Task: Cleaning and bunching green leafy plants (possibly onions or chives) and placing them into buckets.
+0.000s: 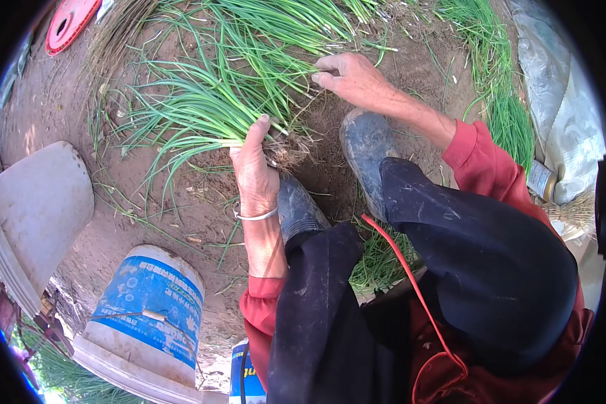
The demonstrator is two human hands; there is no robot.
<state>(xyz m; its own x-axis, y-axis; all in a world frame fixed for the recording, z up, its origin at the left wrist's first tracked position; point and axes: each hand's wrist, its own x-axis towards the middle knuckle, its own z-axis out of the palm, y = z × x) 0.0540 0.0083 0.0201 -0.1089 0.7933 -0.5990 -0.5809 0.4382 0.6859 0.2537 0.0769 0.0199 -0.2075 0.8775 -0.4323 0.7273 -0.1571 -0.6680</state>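
A bunch of spring onions (198,106) is gripped in my left hand (254,168), its green leaves fanning out to the left. Pale stems and soil-covered roots (288,151) stick out to the right of the thumb. Beyond it, a loose heap of spring onions (276,27) lies on the ground. At the heap's right edge my right hand (355,79) has its thumb and fingers closed on a spring onion there; the fingertips partly hide it. A white bangle circles my left wrist.
Two muddy boots (365,151) stand on bare soil below the hands. Left are an overturned whitish bucket (44,192) and a blue-and-white bucket (156,296). More green stalks (501,101) line the right, beside plastic sheeting (562,101). A red lid (71,23) lies far left. A red cord (411,276) hangs between my knees.
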